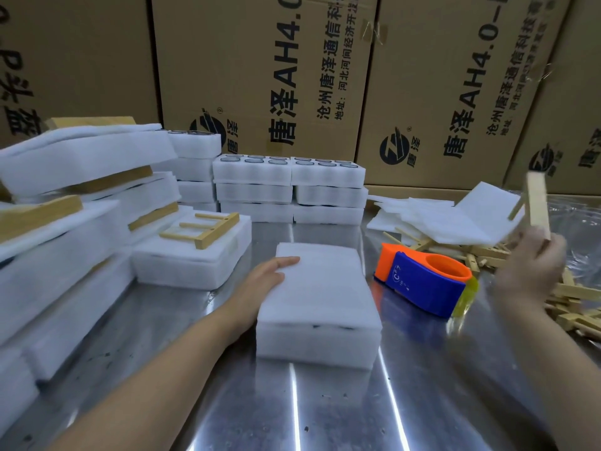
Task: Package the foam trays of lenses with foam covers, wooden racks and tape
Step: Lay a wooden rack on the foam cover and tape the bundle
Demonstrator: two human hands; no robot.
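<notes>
wooden rack (538, 206) gripped upright in right hand (530, 268), right of covered foam tray (320, 307) lying lengthwise away; left hand (268, 276) flat on it.

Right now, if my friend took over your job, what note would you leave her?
Left hand rests flat on the white foam-covered tray at the middle of the shiny metal table. Right hand grips a pale wooden rack, held up above the rack pile.
Done: cover on; packs with racks stacked at left.
Left: put rack on, tape with the orange-and-blue tape dispenser, then the open lens trays behind.
</notes>
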